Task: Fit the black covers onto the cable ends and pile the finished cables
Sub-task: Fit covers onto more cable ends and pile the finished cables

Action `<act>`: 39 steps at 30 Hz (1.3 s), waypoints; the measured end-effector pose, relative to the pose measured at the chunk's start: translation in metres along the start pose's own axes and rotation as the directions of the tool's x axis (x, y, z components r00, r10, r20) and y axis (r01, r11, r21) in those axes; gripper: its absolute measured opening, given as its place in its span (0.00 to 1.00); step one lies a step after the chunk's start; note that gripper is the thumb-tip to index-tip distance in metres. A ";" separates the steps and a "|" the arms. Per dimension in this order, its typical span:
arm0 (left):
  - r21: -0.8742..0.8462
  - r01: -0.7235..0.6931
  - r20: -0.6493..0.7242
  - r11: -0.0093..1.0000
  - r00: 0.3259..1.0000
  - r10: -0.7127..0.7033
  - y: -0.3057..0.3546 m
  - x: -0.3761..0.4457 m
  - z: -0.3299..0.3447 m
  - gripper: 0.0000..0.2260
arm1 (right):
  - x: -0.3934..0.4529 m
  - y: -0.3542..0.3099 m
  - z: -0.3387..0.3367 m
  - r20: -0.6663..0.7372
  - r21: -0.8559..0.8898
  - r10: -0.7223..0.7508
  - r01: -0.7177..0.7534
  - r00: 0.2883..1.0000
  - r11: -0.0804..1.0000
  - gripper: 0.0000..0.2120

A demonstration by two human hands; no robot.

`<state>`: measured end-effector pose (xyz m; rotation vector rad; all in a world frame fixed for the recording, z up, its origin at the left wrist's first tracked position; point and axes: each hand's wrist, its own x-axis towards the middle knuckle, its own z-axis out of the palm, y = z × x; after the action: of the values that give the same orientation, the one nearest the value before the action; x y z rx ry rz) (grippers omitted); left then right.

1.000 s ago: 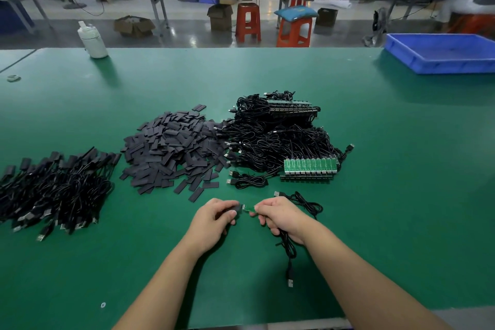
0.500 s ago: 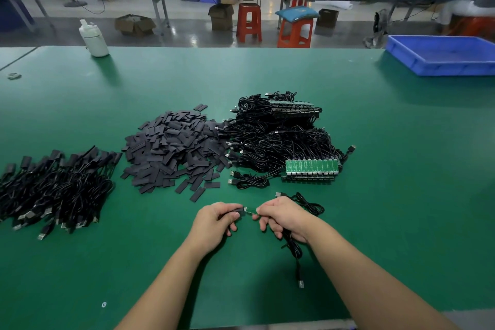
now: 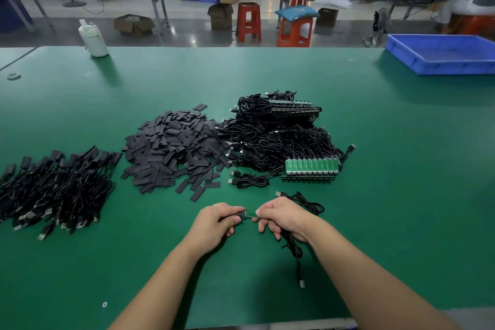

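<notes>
matt black covers point(image 3: 174, 150), green mat point(image 3: 375, 195)

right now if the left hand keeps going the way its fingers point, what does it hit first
Probably the small green circuit board at the cable end, pinched by the right hand; the left hand grips the black cover facing it.

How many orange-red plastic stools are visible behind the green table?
2: one bare stool at centre, one with a blue cushion just to its right. Red shapes farther back may be more stools.

body: two bare forearms | hands point(image 3: 214, 222) bare | no sleeves, gloves, jewellery
</notes>
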<state>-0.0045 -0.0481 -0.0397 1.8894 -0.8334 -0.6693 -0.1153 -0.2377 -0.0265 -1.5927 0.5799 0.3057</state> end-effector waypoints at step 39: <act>0.667 -0.258 0.156 0.699 0.966 0.208 0.029 0.009 -0.002 0.13 | -0.004 0.001 0.005 0.079 -0.083 -0.062 0.068 0.995 0.994 0.11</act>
<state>-0.0052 -0.0635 -0.0138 2.3516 -1.4946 -0.2677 -0.1186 -0.2316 -0.0256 -1.6714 0.4601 0.3452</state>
